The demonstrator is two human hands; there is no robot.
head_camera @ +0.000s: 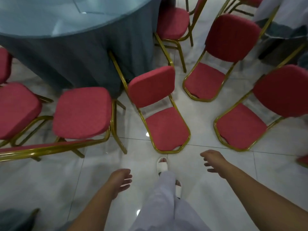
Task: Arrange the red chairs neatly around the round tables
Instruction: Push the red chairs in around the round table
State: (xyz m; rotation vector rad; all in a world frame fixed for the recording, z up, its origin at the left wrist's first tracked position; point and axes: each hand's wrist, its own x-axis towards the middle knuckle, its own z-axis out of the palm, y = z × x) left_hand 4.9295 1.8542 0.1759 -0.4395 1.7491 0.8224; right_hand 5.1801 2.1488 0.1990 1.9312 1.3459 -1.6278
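A round table [70, 52] with a grey-blue cloth fills the upper left. Several red chairs with gold frames stand around it. One chair [165, 127] stands straight ahead, its back toward the table and its seat toward me. Another chair [81, 112] sits to its left, close to the cloth. Two more chairs [205, 79] [241, 125] stand to the right, facing away from the table. My left hand [120, 180] hangs over the floor with relaxed fingers and holds nothing. My right hand [213, 161] reaches forward, fingers loose, just short of the middle chair's seat.
A second table's cloth [286, 29] shows at the upper right. More red chairs [173, 22] [15, 109] stand at the top and far left. A chair back [41, 150] crosses the lower left. My leg and a white slipper [162, 165] are on the glossy tiled floor [250, 165].
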